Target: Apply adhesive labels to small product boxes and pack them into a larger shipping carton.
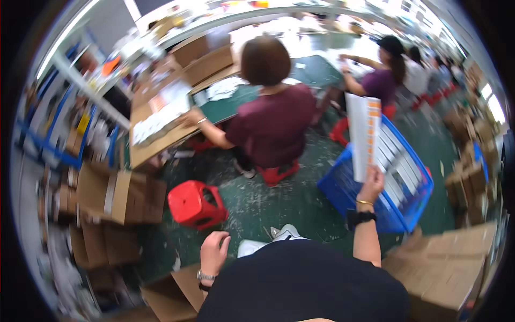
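Observation:
My right hand (pixel 371 185) is closed round the lower end of a long white carton with orange squares (pixel 366 137) down one side. I hold it upright over a blue plastic crate (pixel 343 182). Inside the crate lie several long white strip-like pieces (pixel 399 161), whose exact kind I cannot make out. My left hand (pixel 213 251) is at my left side, fingers loosely bent, thumb apart and nothing in it. A red plastic stool (pixel 196 204) stands on the floor just beyond that hand.
A seated person in maroon (pixel 276 123) works at a table (pixel 140 152) with white pieces ahead. Another person in purple (pixel 380 80) sits farther right. Open cardboard boxes (pixel 115 193) line the left, and a large cardboard box (pixel 445 257) is near my right arm.

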Motion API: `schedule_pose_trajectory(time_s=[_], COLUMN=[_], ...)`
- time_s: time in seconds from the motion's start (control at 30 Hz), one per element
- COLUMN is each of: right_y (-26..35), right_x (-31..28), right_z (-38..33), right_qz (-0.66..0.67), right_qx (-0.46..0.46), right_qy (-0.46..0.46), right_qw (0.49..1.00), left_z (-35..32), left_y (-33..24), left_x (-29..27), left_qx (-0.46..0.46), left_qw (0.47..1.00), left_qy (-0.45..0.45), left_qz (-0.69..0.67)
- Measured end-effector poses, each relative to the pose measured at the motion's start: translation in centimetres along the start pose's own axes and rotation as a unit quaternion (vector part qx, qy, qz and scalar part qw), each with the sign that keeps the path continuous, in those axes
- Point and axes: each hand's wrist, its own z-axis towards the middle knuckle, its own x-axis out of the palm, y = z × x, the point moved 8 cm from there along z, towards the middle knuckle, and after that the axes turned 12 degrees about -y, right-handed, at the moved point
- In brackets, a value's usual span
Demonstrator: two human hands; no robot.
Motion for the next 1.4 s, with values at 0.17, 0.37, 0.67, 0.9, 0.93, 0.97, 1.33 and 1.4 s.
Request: schedule_pose_trajectory(time_s=[0.17,0.37,0.67,0.9,0.93,0.97,1.33,1.4], right_y=[4.0,9.8,16.8,21.5,21.5,21.3,23.0,22.9], right_x=[9.0,8.8,12.0,21.9,23.5,24.7,43.7,44.2], right_z=[-3.7,-11.6,-20.8,-26.1,-26.8,-27.3,-33.6,-33.1], right_qz=[0.164,0.092,0.081,0.008,0.01,0.006,0.012,0.016], right_qx=[-0.002,0.003,-0.052,-0.115,-0.115,-0.112,-0.228,-0.231], right_qy=[-0.023,-0.085,-0.085,0.037,0.071,0.07,0.478,0.484], right_qw=[0.986,0.992,0.992,0.993,0.991,0.991,0.848,0.844], left_z=[8.0,13.9,24.0,29.1,29.7,30.2,44.3,46.3], left_y=[6.5,14.1,20.4,20.7,20.3,20.0,14.7,13.4], left_x=[-6.1,-9.1,-12.0,-9.2,-8.8,-8.4,-10.6,-10.7], left_qx=[0.023,0.088,0.18,0.171,0.174,0.173,0.055,0.081], left_qw=[1.0,0.995,0.979,0.977,0.976,0.976,0.977,0.967], left_qy=[-0.015,0.017,0.087,0.117,0.121,0.127,-0.109,-0.149], left_qz=[-0.01,-0.043,-0.039,-0.051,-0.047,-0.046,-0.173,-0.19])
